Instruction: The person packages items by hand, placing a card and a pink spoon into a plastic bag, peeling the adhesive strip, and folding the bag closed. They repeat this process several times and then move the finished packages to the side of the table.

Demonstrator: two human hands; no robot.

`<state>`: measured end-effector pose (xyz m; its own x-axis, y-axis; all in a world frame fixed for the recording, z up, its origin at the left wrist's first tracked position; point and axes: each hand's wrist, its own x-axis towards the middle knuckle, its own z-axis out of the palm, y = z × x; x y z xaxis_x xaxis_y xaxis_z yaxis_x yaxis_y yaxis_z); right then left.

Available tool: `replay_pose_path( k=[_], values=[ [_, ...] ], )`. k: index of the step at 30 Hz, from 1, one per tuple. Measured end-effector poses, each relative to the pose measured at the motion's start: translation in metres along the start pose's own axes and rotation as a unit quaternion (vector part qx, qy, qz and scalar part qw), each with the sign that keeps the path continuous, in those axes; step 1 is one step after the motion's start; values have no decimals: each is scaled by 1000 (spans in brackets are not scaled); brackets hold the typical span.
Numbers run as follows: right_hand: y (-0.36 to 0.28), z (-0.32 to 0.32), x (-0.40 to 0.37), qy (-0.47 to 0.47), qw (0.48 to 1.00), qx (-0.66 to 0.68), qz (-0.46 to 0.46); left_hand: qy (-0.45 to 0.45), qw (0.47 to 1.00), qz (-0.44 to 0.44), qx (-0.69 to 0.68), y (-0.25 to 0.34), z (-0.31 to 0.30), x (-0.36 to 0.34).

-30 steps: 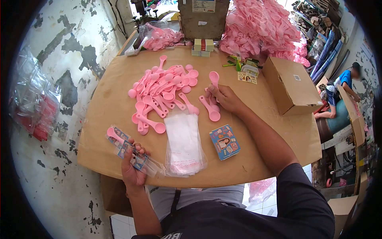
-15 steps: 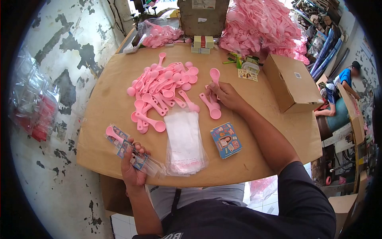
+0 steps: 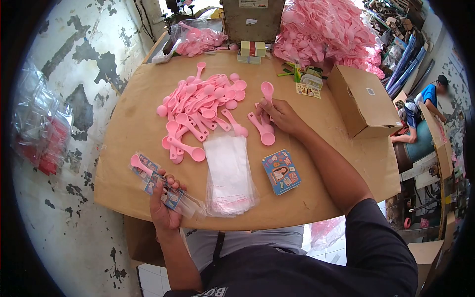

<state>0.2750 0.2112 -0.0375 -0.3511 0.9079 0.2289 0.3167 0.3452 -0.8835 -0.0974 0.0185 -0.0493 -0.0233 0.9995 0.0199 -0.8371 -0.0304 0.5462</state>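
Observation:
My left hand [image 3: 168, 205] is closed on clear plastic packets [image 3: 170, 198] with blue printed cards inside, above the table's front left. A pink measuring spoon [image 3: 139, 163] lies along the top packet. My right hand [image 3: 283, 118] pinches the handle of another pink measuring spoon [image 3: 267, 90], bowl pointing away from me. Right beside those fingers, more pink spoons [image 3: 267, 138] rest on the table. Between my hands lie a stack of clear plastic bags [image 3: 228, 171] and a stack of blue printed cards [image 3: 281, 173]. Behind the bags spreads a loose pile of pink spoons [image 3: 205, 99].
A closed cardboard box [image 3: 363, 99] stands at the table's right. Bundled cards [image 3: 252, 48], a yellow card [image 3: 308, 90] and bags of pink spoons [image 3: 326, 34] sit at the back. A peeling wall [image 3: 89, 123] borders the left; another person [image 3: 429, 101] sits far right.
Almost nothing differs. My right hand has shifted very slightly, still pinching the spoon; the left hand keeps its hold on the packets.

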Motion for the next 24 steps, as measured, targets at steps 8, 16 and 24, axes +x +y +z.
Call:
replay_pose_path(
  k=[8,16,24],
  values=[
    [-1,1,0,5,1000,-1,-3,-4,1000,0,-12,0,-1,0],
    [-4,2,-2,6,1000,6,1,-4,1000,3,6,0,-5,-2],
    [0,-1,0,11,1000,9,16,-1,1000,6,8,-2,-3,-3]
  ],
)
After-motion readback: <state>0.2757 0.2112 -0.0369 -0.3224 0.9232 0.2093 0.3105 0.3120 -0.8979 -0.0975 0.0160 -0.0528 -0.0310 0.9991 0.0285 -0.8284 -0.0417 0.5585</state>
